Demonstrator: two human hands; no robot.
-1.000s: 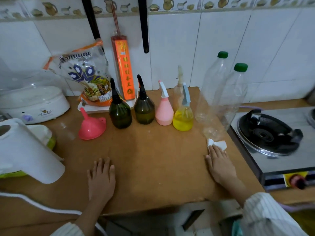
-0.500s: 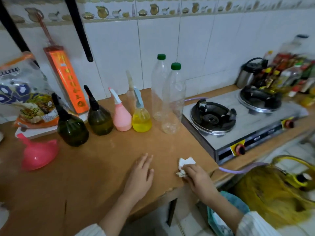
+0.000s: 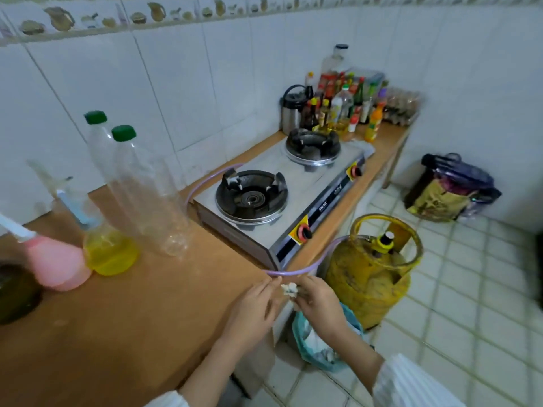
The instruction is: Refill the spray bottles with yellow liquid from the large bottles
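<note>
Two tall clear bottles with green caps (image 3: 141,195) stand at the back of the wooden counter (image 3: 132,318); they look empty. To their left stands a clear spray bottle holding yellow liquid (image 3: 110,251), then a pink spray bottle (image 3: 57,267) and a dark green one (image 3: 14,292) cut off at the left edge. At the counter's right corner my right hand (image 3: 318,302) pinches a crumpled white tissue (image 3: 289,289). My left hand (image 3: 254,309) lies beside it, its straight fingers touching the tissue.
A two-burner gas stove (image 3: 279,207) sits right of the bottles, with a purple hose (image 3: 296,271) running to a yellow gas cylinder (image 3: 370,277) on the floor. A bin lined with a teal bag (image 3: 320,342) stands below my hands. Condiment bottles (image 3: 340,104) crowd the far corner.
The view has swung right, away from the spray bottles. My right hand carried the tissue off the counter to its right corner, above the bin, and my left hand moved over to meet it.
</note>
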